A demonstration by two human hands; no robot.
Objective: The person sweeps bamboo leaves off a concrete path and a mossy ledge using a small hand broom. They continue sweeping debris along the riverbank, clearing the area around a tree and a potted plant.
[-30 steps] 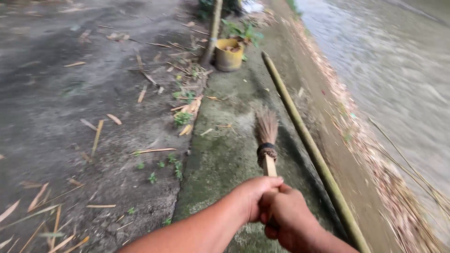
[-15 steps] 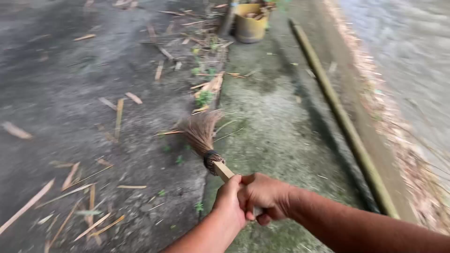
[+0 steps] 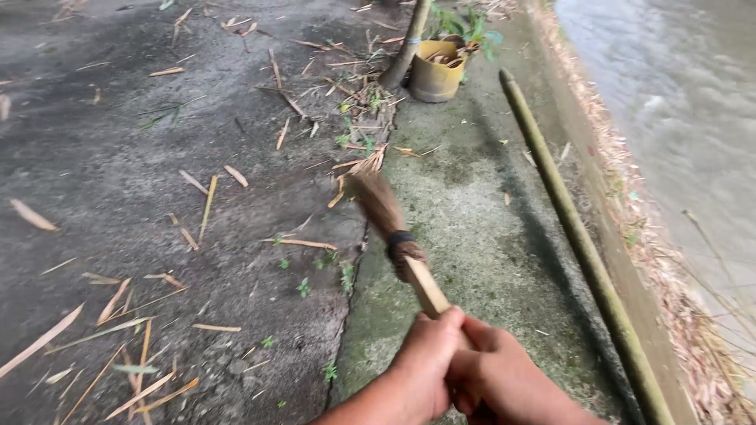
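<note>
Both of my hands grip the wooden handle of a small straw broom [image 3: 394, 232] at the bottom of the head view. My left hand [image 3: 426, 364] is the forward one on the handle, and my right hand [image 3: 504, 378] wraps just behind it. The brown bristles point up and to the left, over the crack between the dark ground and the mossy concrete strip [image 3: 472, 197]. Dry bamboo leaves [image 3: 206, 203] lie scattered on the dark ground to the left of the bristles.
A long green bamboo pole [image 3: 567, 228] lies along the right side of the strip. A yellow pot [image 3: 435, 77] with a plant stands at the far end beside a thin trunk [image 3: 403, 49]. Murky water [image 3: 677, 118] runs past the leaf-strewn right edge.
The broom head has swung from the left over the dark ground back toward the crack, and the view has shifted so the pot and pole show more fully.
</note>
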